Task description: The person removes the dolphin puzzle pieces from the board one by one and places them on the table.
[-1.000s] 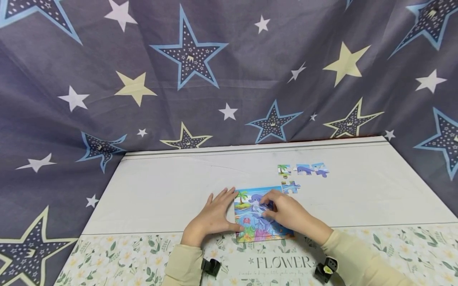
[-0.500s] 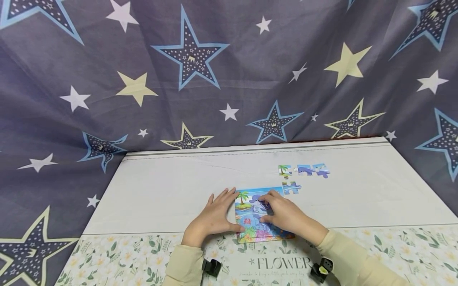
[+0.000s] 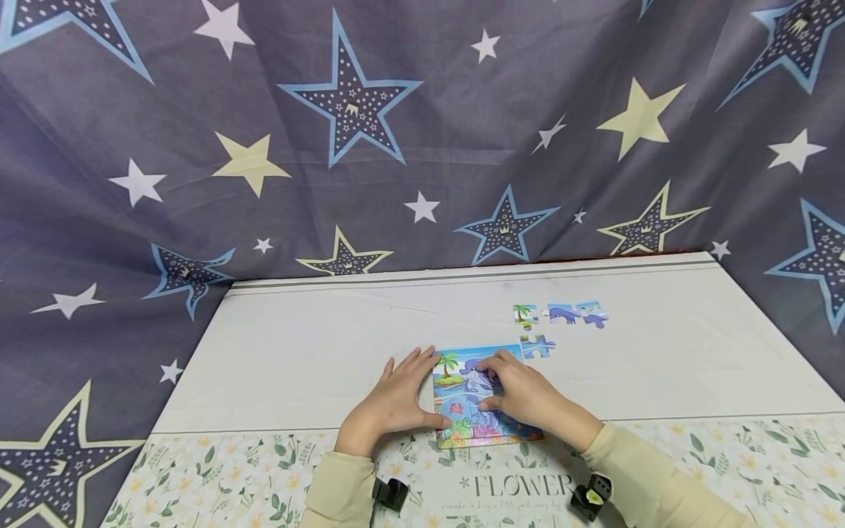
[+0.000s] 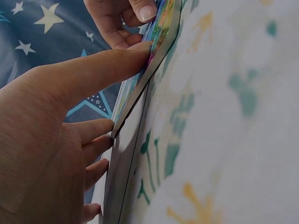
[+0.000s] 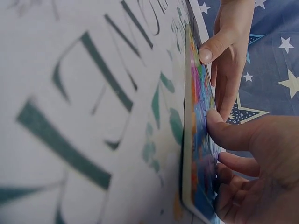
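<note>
A colourful jigsaw puzzle board (image 3: 485, 436) with dolphins, a palm tree and a crab lies flat at the table's middle. At its left edge rests my left hand (image 3: 396, 400), fingers spread along the side and the thumb pressing the lower left of the picture. Over the board's upper right is my right hand (image 3: 528, 390), its thumb and curled fingertips set against the dolphin part as if pinching a puzzle piece (image 5: 217, 151), mostly hidden by the fingers. The right wrist view shows the thumb (image 5: 217, 123) right at the board's surface.
Several loose pieces lie beyond the board: a palm tree piece (image 3: 525, 315), a dolphin piece (image 3: 562, 314), another beside it (image 3: 592, 314), and a blue piece (image 3: 538, 346) near the board's top right corner. A starry curtain (image 3: 422, 147) hangs behind the table (image 3: 317, 352).
My right hand has shifted slightly left over the board, with its fingertips staying at the dolphin. The left hand and the loose pieces have kept their places.
</note>
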The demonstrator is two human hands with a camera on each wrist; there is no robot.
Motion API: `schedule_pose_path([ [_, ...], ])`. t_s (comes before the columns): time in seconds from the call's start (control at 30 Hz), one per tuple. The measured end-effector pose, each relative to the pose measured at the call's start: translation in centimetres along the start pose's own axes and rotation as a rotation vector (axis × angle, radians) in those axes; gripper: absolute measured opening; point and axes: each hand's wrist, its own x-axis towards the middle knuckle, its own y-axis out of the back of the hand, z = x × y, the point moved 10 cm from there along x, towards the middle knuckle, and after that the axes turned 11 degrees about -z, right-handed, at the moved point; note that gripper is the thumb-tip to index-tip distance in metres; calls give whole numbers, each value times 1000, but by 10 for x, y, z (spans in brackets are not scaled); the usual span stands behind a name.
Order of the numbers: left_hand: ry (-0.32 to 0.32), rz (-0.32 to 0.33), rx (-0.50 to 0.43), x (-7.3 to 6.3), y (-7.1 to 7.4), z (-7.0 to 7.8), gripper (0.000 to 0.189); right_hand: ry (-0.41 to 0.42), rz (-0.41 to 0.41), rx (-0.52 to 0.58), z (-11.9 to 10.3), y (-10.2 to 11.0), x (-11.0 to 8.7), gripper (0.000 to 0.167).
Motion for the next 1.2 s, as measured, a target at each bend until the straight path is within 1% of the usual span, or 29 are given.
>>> schedule_pose_path([
  [0.17, 1, -2, -3, 0, 0, 0, 110, -14, 3, 21, 1, 0, 0, 52],
  [0.47, 4, 1, 1, -1, -1, -1, 110, 2, -1, 72, 0, 1, 0, 49],
  [0.57, -6, 3, -2, -1, -1, 0, 109, 5, -8, 83, 1, 2, 1, 49],
  [0.77, -5, -3, 7, -1, -1, 0, 109, 63, -19, 108, -2, 6, 1, 42],
  [0.93, 3, -6, 4, -1, -1, 0, 108, 114, -21, 157, -3, 10, 1, 34],
  [1.07, 2, -7, 0, -1, 0, 0, 108, 127, -25, 213, -3, 12, 1, 28],
  [1.2, 2, -7, 1, -1, 0, 0, 108, 138, -18, 230, -3, 14, 0, 25],
])
